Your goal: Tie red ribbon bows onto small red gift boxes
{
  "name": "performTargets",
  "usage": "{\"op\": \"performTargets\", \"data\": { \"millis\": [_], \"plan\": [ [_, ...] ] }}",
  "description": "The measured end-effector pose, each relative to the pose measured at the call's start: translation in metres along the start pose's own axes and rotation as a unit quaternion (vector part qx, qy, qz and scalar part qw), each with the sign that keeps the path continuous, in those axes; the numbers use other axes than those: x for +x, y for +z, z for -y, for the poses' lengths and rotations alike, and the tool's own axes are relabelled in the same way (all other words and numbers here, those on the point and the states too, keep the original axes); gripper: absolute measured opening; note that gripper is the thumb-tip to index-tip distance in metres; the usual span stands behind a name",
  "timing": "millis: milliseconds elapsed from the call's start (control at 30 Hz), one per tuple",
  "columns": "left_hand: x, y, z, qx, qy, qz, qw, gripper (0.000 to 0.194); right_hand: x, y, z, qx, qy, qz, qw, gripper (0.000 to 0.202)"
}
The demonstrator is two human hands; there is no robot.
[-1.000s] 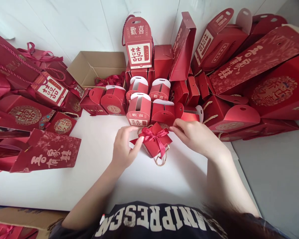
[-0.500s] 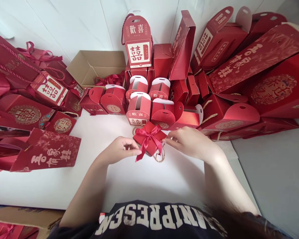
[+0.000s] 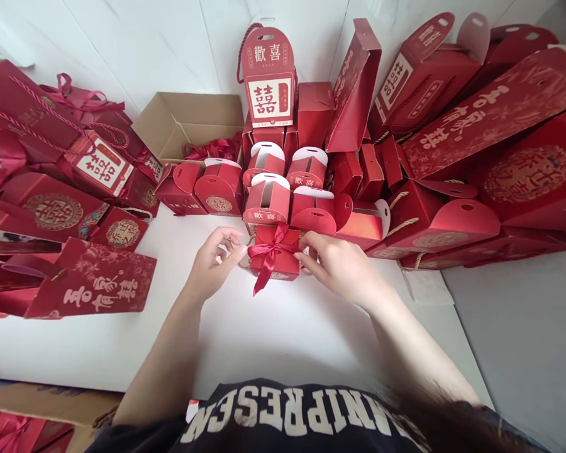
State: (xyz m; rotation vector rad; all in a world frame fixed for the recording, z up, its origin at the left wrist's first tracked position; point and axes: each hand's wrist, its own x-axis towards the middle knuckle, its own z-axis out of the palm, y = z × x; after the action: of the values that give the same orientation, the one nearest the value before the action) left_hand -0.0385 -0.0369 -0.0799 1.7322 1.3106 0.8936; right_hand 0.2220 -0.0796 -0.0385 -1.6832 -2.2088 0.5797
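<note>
A small red gift box stands on the white table, a dark pink satin ribbon tied in a bow across its top. My left hand is at the box's left side, thumb and curled fingers apart, the thumb tip close to the left loop of the bow. At the right side, my right hand has its thumb and bent forefinger around the end of the bow's right loop. The bent fingers partly hide the box's right edge. Twisted cord shows at both sides of the box.
Several small red boxes stand right behind. At the back left is an open cardboard box with ribbons inside. Larger red gift boxes crowd the left and right. Another carton sits below the table's front left edge.
The gift box has turned from cornerwise to nearly square-on and moved slightly back, against the row of small boxes. Both my hands have moved back with it. The view has shifted slightly.
</note>
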Motion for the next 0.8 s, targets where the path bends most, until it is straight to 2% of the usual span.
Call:
{"op": "performTargets", "data": {
  "millis": [67,133,200,233,367,467,533,600,700,800],
  "plan": [
    [-0.001,0.009,0.001,-0.024,0.014,0.003,1.000,0.025,0.000,0.004,0.007,0.011,-0.031,-0.017,0.999,0.014],
    [-0.001,0.016,0.002,-0.056,0.011,0.018,0.998,0.026,-0.001,0.008,0.015,0.015,-0.104,-0.025,0.994,0.017],
    [0.000,0.020,0.003,-0.098,-0.011,0.034,0.995,0.024,-0.004,0.012,0.023,0.020,-0.176,0.001,0.984,0.020],
    [0.000,0.021,0.003,-0.122,-0.024,0.039,0.991,0.024,-0.006,0.014,0.026,0.032,-0.187,0.032,0.981,0.021],
    [0.004,0.018,0.006,-0.213,-0.058,0.064,0.973,0.022,-0.012,0.016,0.028,0.139,-0.121,0.188,0.965,0.034],
    [0.004,0.015,0.008,-0.239,-0.077,0.084,0.964,0.024,-0.011,0.014,0.022,0.216,-0.088,0.261,0.937,0.040],
    [0.004,0.014,0.008,-0.241,-0.087,0.085,0.963,0.024,-0.006,0.013,0.018,0.275,-0.051,0.331,0.901,0.046],
    [0.003,0.014,0.008,-0.235,-0.092,0.087,0.964,0.025,-0.001,0.014,0.015,0.342,-0.022,0.397,0.851,0.054],
    [0.002,0.014,0.009,-0.229,-0.094,0.105,0.963,0.025,0.005,0.017,0.015,0.435,-0.016,0.414,0.800,0.055],
    [0.001,0.013,0.008,-0.238,-0.094,0.109,0.961,0.027,0.007,0.018,0.014,0.465,-0.029,0.398,0.790,0.042]
  ]
}}
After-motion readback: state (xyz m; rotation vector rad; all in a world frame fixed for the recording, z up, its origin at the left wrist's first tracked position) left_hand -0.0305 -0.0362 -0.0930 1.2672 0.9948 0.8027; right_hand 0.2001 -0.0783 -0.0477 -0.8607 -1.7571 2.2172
